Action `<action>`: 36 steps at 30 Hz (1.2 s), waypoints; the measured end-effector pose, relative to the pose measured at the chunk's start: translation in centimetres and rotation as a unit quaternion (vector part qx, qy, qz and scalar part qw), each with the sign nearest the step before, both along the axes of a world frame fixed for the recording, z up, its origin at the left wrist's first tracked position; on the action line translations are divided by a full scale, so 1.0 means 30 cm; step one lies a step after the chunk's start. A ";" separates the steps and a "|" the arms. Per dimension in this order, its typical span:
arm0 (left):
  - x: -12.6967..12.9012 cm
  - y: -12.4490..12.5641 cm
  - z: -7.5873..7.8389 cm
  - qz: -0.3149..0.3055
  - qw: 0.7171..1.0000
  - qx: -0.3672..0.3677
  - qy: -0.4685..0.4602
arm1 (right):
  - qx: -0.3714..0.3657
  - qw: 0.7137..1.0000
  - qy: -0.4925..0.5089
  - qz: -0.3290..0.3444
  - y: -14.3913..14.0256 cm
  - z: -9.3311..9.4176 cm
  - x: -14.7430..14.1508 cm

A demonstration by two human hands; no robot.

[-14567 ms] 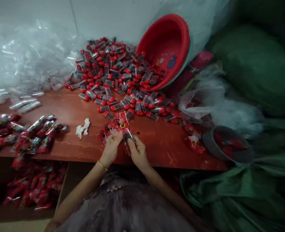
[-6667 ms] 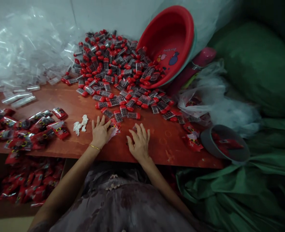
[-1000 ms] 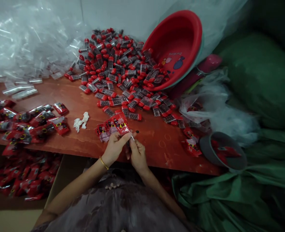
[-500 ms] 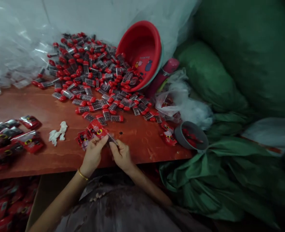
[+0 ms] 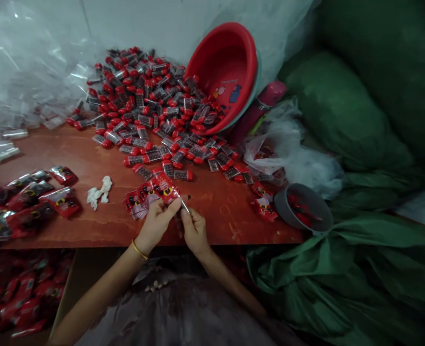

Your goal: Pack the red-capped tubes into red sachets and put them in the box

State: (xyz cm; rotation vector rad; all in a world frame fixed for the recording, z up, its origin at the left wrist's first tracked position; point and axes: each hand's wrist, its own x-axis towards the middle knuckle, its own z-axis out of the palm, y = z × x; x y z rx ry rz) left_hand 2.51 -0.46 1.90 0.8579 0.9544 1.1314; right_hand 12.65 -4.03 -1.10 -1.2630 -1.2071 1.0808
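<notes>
At the near edge of the red-brown table [image 5: 71, 158], both hands meet over the wood. Left hand [image 5: 157, 222], gold bangle [image 5: 139, 250] at the wrist, has thumb and fingers pinched together on a fan of red printed packets [image 5: 151, 193]; the fan spreads up and to the left from the grip, above the table surface. Right hand [image 5: 194, 230] sits just beside the left, fingers curled and closed on a small clear-wrapped piece [image 5: 184, 206] that touches the near end of the packets; what is inside the wrap is too small to tell. Small dark speck [image 5: 189, 197] lies on the table just beyond the fingers. White crumpled scrap [image 5: 99, 191] rests left of the packets, apart from them. Further left: a loose heap of filled red packets [image 5: 28, 202]. Behind: large pile of red-capped clear capsules [image 5: 151, 110] spilling from a tipped red basin [image 5: 226, 72]. Right of the hands, near the table corner, a grey cup [image 5: 303, 208] with red contents. Green sacks [image 5: 342, 110] fill the right side; clear plastic sleeves [image 5: 25, 72] heap at far left.
</notes>
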 end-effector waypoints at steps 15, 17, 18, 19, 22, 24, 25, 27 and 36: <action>0.021 0.047 -0.132 -0.073 0.960 0.148 0.225 | 0.166 0.963 -0.212 -0.015 0.086 -0.063 0.256; 0.022 0.050 -0.123 -0.088 0.957 0.161 0.225 | 0.183 0.956 -0.229 -0.009 0.097 -0.058 0.265; 0.022 0.052 -0.119 -0.093 0.955 0.167 0.229 | 0.192 0.952 -0.239 -0.005 0.101 -0.057 0.267; 0.022 0.053 -0.115 -0.097 0.951 0.175 0.234 | 0.203 0.946 -0.252 -0.003 0.104 -0.057 0.269; 0.024 0.053 -0.120 -0.106 0.939 0.203 0.256 | 0.241 0.915 -0.322 -0.015 0.107 -0.060 0.266; 0.028 0.051 -0.132 -0.105 0.935 0.211 0.266 | 0.259 0.890 -0.375 -0.031 0.104 -0.066 0.260; 0.031 0.049 -0.140 -0.102 0.935 0.211 0.268 | 0.266 0.880 -0.392 -0.042 0.101 -0.071 0.257; 0.039 0.045 -0.152 -0.096 0.935 0.207 0.270 | 0.276 0.868 -0.408 -0.066 0.097 -0.083 0.251; 0.047 0.060 -0.182 -0.107 0.927 0.213 0.288 | 0.250 0.874 -0.409 -0.076 0.104 -0.162 0.241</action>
